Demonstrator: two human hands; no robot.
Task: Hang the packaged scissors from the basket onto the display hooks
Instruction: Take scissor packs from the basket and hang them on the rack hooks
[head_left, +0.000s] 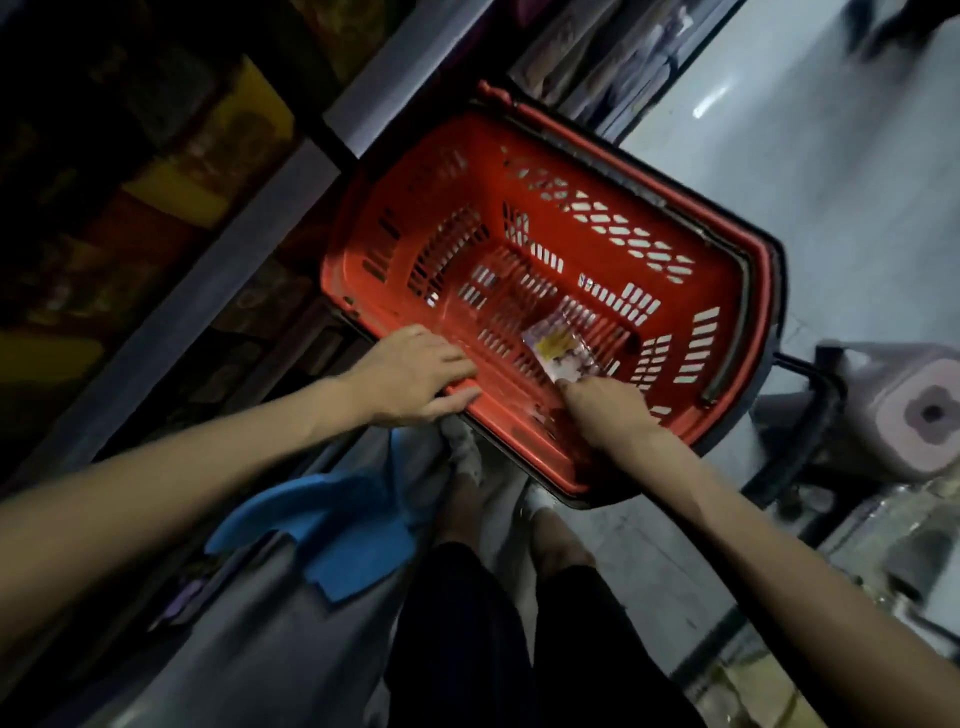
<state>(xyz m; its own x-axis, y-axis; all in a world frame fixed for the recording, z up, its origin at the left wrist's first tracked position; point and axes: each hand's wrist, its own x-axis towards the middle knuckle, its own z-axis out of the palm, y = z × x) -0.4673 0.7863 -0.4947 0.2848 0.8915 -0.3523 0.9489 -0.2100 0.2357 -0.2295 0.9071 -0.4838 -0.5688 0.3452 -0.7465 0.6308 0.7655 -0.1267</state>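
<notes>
A red plastic shopping basket (613, 171) stands on the floor in front of me, its handle folded down along the far rim. On its bottom lies a clear pack of scissors (561, 348) with a yellow and pink card. My right hand (605, 410) reaches over the near rim into the basket, fingertips pinching the pack's near edge. My left hand (415, 376) rests on the basket's near left rim, fingers curled over it. No display hooks show in this view.
Dark store shelves with boxed goods (171, 171) run along the left. A blue plastic item (332, 530) lies by my legs below the basket. A pink and grey item (909, 410) sits at right. Pale floor (831, 182) stretches beyond the basket.
</notes>
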